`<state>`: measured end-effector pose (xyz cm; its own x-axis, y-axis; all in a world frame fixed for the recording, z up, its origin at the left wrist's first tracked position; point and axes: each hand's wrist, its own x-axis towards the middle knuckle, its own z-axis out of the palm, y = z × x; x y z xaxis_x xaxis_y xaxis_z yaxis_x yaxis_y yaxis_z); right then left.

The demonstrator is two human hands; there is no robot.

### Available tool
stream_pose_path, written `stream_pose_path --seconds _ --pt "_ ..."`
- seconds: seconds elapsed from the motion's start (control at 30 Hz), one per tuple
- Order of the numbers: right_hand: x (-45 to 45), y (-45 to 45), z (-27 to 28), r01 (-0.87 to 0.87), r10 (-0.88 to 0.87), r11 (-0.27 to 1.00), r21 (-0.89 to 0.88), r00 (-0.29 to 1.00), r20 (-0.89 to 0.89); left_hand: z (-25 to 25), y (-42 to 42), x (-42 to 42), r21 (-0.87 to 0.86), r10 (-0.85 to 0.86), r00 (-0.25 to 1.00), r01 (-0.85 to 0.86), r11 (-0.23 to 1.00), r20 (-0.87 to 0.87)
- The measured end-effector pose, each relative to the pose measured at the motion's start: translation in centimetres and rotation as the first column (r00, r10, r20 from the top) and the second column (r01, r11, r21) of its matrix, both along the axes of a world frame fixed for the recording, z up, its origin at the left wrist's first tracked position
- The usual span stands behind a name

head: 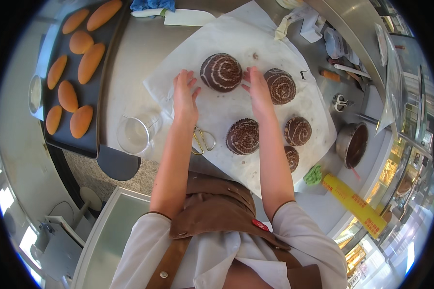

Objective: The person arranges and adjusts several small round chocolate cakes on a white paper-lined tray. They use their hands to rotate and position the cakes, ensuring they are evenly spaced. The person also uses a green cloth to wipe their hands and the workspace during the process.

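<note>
A large round chocolate-coated cake with pale ring lines [221,72] sits on white parchment paper [188,54]. On its left is my left hand [185,92], fingers apart and holding nothing. Close to its right side, my right hand [256,85] has its fingers spread, with no object in it; whether the fingertips touch the cake I cannot tell. Just right of that hand lies another chocolate cake [280,86]. Nearer to me on the paper are a sprinkled chocolate cake [242,136], a smaller one [298,131] and one partly hidden by my right forearm [292,159].
Left stands a dark baking tray [94,146] of oval buns [81,121], beside a clear measuring jug [133,134]. Scissors [203,141] lie by my left forearm. A white-bladed knife [188,17] lies beyond. At right are a metal bowl [351,144] and a yellow wrap box [354,205].
</note>
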<state>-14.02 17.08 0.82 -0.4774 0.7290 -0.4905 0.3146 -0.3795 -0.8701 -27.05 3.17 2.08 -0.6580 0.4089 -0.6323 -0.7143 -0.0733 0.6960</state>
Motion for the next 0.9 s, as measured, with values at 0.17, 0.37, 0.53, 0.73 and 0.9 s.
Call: stream_pose_path --seconds 0.17,0.37,0.53,0.73,0.9 --pt "-1.4 1.1 -1.5 0.02 -0.02 0.998 -0.059 1.0 0.001 0.0 1.2 0.8 0.045 -0.026 0.997 0.022 0.999 0.072" --pt "-1.1 0.2 3.2 0.085 -0.103 0.987 -0.135 0.986 -0.13 3.7 2.2 -0.6 0.084 -0.064 0.998 0.062 0.994 0.022" --pt "-0.3 -0.7 5.1 0.103 -0.106 0.994 -0.031 0.991 -0.083 3.4 1.4 -1.8 0.122 -0.053 0.996 0.062 0.991 -0.075" --pt "-1.1 0.9 -1.8 0.072 -0.075 0.994 0.082 0.997 0.023 0.4 1.1 -0.6 0.004 -0.04 0.997 0.04 0.999 0.063" --pt "-1.8 1.4 -1.4 0.076 -0.081 0.989 -0.129 0.996 -0.032 1.3 2.2 -0.6 0.047 -0.069 0.993 0.064 0.997 0.099"
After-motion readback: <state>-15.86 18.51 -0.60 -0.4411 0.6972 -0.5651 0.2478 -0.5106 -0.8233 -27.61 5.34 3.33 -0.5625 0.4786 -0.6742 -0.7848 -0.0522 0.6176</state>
